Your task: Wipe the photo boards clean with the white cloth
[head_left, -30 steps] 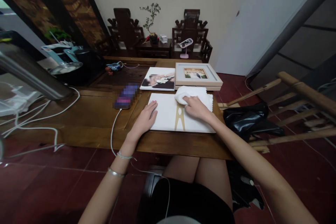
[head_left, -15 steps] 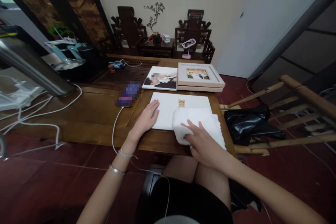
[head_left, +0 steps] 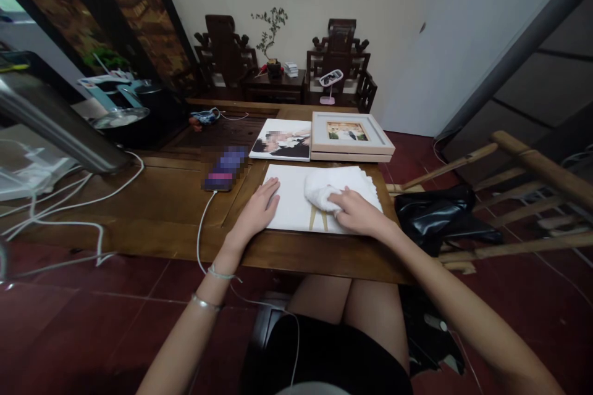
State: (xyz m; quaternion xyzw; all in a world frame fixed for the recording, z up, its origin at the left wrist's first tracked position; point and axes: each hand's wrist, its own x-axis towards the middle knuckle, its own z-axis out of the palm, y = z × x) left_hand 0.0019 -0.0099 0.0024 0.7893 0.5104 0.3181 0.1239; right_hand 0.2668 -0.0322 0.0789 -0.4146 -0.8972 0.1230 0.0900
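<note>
Home, sitting room by the look: dark armchairs [head_left: 223,43] at 11 and 1 o'clock, potted plant [head_left: 274,69] near 12, framed photo [head_left: 347,131] at 2, cabled phone [head_left: 225,166] at 9, red tiles [head_left: 102,321] at 8.

No legible text, numbers or brand marks, phone screen [head_left: 225,169] pixelated beyond reading
</note>
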